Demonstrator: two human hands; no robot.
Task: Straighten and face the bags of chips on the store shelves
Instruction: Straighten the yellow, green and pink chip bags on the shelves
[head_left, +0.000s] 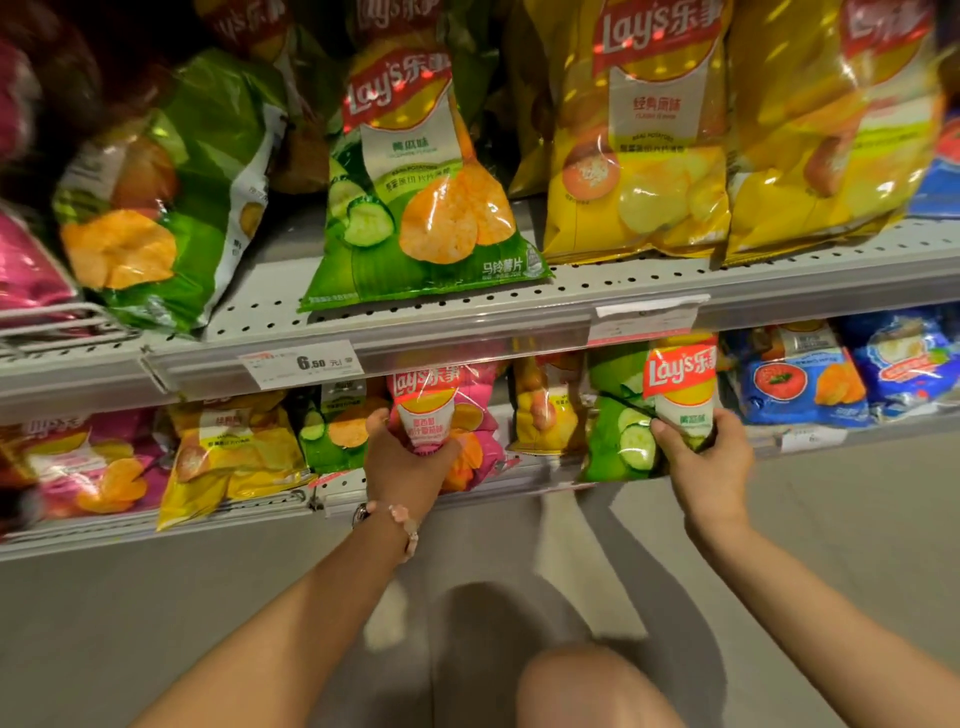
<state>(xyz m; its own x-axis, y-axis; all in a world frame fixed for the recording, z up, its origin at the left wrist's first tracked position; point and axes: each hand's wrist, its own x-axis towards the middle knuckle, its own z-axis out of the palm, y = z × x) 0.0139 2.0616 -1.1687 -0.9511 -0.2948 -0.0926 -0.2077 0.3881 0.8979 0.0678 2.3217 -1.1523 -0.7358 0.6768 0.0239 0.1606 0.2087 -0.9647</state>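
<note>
— What fills the 2 shelves?

— Glossy, crinkled chip bags: green (421, 208) and yellow (631, 150) on the perforated metal upper shelf (519, 306), smaller ones below.

— And the hands?

— On the lower shelf, the left hand (402, 465) grips a pink bag (441, 415) — the right hand (709, 460) clasps a small green bag (649, 410), fingers curled round each.

— Looks like a shop?
— Yes: perforated metal shelves (597, 286) stacked with chip bags (421, 171) in rows.
— Anything else?
— Price tag (301, 364) reading 6.50 clipped along the upper shelf's front edge; another label (644, 319) further right.
</note>
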